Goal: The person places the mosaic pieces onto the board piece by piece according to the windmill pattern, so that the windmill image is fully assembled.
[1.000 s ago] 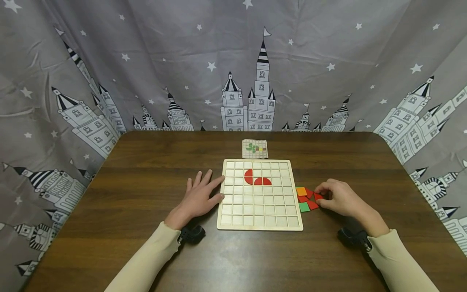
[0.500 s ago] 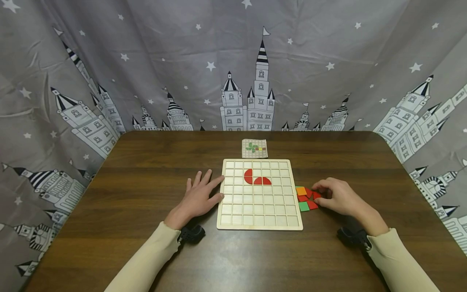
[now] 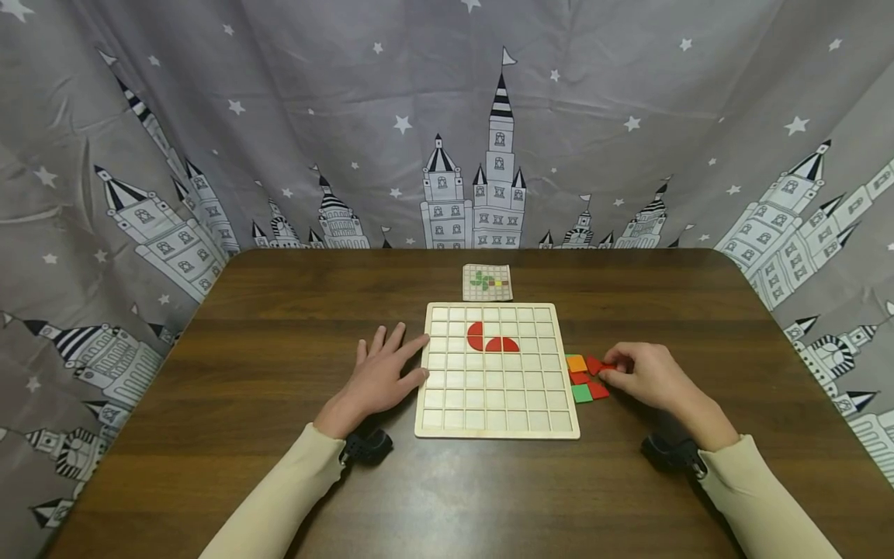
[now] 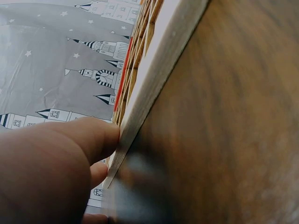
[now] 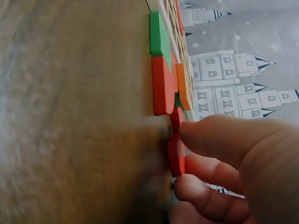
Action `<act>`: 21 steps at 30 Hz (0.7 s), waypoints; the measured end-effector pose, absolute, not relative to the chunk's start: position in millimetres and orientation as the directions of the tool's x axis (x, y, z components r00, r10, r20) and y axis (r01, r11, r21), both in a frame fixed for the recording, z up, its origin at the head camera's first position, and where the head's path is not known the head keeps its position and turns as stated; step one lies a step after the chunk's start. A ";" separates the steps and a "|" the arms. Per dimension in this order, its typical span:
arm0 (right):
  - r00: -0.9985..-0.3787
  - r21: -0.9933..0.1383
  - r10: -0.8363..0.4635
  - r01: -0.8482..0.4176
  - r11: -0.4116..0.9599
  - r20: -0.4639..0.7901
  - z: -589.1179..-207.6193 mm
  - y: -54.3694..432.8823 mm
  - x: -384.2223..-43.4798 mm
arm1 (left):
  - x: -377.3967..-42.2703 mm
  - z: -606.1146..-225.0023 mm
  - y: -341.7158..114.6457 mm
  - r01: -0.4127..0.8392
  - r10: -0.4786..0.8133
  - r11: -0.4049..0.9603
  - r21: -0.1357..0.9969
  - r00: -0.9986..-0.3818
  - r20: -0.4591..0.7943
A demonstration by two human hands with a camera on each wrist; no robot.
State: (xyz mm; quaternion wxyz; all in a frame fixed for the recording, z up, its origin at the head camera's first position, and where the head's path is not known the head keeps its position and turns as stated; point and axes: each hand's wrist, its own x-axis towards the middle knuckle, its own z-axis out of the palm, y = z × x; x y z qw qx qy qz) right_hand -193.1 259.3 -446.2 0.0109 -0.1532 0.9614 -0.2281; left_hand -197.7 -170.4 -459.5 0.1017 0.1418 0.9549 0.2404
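A castle-print curtain [image 3: 293,101] is backing the tabletop [image 3: 489,497]; the spread left grip [image 3: 377,379] is touching a board [image 3: 496,401], right grip [image 3: 646,374] pinching a red tile [image 5: 175,156].

We're looking at a curtained-off table spot, though whether it's belonging to a home or a studio, the view isn't telling! A grey fabric backdrop [image 3: 314,93] is hanging behind the tabletop's [image 3: 279,326] far edge and wrapping past both far corners, its white stars [image 3: 402,124] and storybook castles [image 3: 500,198] lending a playroom air. On the wood, a gridded board [image 3: 494,381] is lying flat.
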 end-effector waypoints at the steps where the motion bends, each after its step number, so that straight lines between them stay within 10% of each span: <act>1: -0.956 -0.442 -0.291 -0.280 0.852 0.046 -445.8 260.1 -193.1 | -197.6 -459.9 -170.4 0.221 0.319 0.844 0.489 -0.939 -0.127; 21: -0.928 -0.438 -0.373 -0.336 0.834 0.001 -442.8 262.8 -192.9 | -197.9 -458.8 -170.0 0.226 0.320 0.846 0.482 -0.939 -0.122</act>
